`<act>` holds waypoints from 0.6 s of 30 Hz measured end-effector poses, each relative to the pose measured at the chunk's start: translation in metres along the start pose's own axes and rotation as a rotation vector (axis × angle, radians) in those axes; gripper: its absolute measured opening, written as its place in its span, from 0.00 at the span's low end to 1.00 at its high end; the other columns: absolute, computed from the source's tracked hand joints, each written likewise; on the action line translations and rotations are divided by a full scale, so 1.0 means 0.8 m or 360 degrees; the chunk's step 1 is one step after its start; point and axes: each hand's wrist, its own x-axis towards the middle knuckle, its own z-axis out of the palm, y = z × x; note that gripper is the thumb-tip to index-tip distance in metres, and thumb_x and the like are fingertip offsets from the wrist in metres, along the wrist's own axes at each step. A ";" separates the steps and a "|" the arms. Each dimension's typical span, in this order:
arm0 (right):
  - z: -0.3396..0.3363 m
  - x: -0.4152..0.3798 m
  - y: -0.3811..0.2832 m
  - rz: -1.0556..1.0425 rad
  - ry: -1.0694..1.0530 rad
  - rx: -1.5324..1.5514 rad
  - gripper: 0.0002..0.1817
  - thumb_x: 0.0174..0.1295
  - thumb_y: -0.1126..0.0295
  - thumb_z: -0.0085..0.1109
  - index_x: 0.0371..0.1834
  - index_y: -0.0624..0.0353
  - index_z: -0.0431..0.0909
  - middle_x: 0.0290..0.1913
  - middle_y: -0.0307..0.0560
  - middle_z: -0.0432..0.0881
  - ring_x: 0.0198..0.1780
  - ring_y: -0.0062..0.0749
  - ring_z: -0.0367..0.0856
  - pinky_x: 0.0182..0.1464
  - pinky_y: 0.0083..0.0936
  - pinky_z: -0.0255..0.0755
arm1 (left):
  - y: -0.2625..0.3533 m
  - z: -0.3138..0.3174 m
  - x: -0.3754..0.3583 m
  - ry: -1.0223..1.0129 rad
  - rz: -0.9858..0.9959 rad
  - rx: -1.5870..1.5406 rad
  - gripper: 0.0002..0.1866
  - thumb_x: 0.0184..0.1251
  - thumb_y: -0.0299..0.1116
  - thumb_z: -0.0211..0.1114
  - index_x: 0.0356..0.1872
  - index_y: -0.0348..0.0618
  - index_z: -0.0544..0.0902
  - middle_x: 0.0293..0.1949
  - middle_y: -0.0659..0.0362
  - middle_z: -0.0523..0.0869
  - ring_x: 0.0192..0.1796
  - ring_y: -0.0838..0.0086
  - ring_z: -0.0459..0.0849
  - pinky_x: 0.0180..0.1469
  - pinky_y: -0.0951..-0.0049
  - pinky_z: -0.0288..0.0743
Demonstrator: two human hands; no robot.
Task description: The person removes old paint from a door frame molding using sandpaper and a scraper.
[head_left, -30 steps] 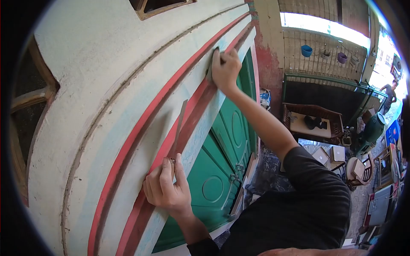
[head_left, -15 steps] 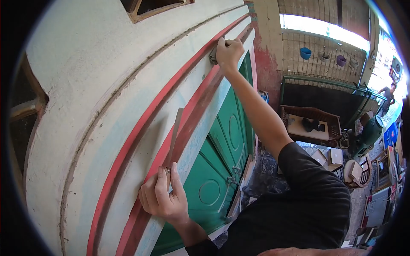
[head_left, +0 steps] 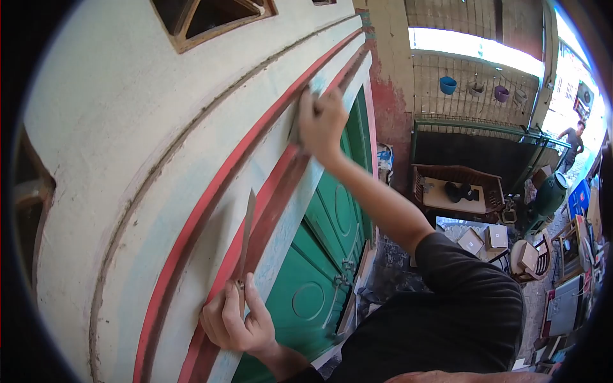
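Along the wall runs a stepped moulding (head_left: 223, 223) with red and white bands, above a green door (head_left: 310, 281). My left hand (head_left: 237, 322) is closed round the lower end of a thin metal blade (head_left: 247, 233), its pointed tip upward in front of the lower red band. Farther along the moulding, my right hand (head_left: 322, 124) presses a folded grey sheet, like sandpaper (head_left: 295, 131), to the white band between the red ones. Motion blurs these fingers a little, and they cover most of the sheet.
Wooden-framed openings (head_left: 214, 19) break the white wall. A wooden bench (head_left: 460, 191) stands behind my right arm, with boxes (head_left: 497, 237), a chair (head_left: 533, 255) and a green drum (head_left: 550, 191) nearby. Small pots (head_left: 448, 85) hang on a grille; a person (head_left: 573, 143) stands in the background.
My right hand has slid down and left along the moulding with the grey sheet. My left hand and the blade appear slightly lower as the view shifts.
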 end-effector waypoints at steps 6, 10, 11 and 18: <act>0.016 0.029 0.030 -0.0016 0.0053 -0.0079 0.17 0.65 0.70 0.65 0.20 0.71 0.82 0.27 0.60 0.74 0.32 0.52 0.75 0.40 0.47 0.68 | -0.002 0.000 -0.003 0.0000 -0.0020 -0.0023 0.15 0.64 0.32 0.81 0.46 0.39 0.85 0.29 0.59 0.89 0.31 0.66 0.82 0.35 0.66 0.73; 0.024 0.041 0.047 0.0096 0.0033 -0.0070 0.19 0.64 0.70 0.66 0.17 0.70 0.78 0.28 0.62 0.73 0.34 0.53 0.75 0.41 0.48 0.68 | -0.001 -0.002 -0.003 -0.0015 -0.0016 -0.0034 0.15 0.64 0.31 0.80 0.45 0.37 0.86 0.27 0.60 0.89 0.31 0.66 0.82 0.35 0.66 0.73; 0.006 0.012 0.018 0.0005 -0.0017 -0.0030 0.18 0.64 0.72 0.66 0.17 0.70 0.78 0.27 0.61 0.73 0.32 0.53 0.75 0.38 0.48 0.68 | -0.001 -0.001 -0.001 -0.0003 -0.0016 -0.0034 0.15 0.64 0.31 0.80 0.45 0.37 0.86 0.27 0.60 0.89 0.31 0.66 0.82 0.35 0.66 0.73; 0.009 0.022 -0.002 -0.0017 0.0028 -0.0004 0.16 0.65 0.71 0.65 0.20 0.69 0.82 0.25 0.57 0.70 0.29 0.46 0.71 0.35 0.44 0.65 | -0.001 0.002 -0.004 0.0005 -0.0030 -0.0017 0.15 0.63 0.30 0.81 0.45 0.38 0.86 0.28 0.60 0.89 0.31 0.67 0.82 0.35 0.66 0.73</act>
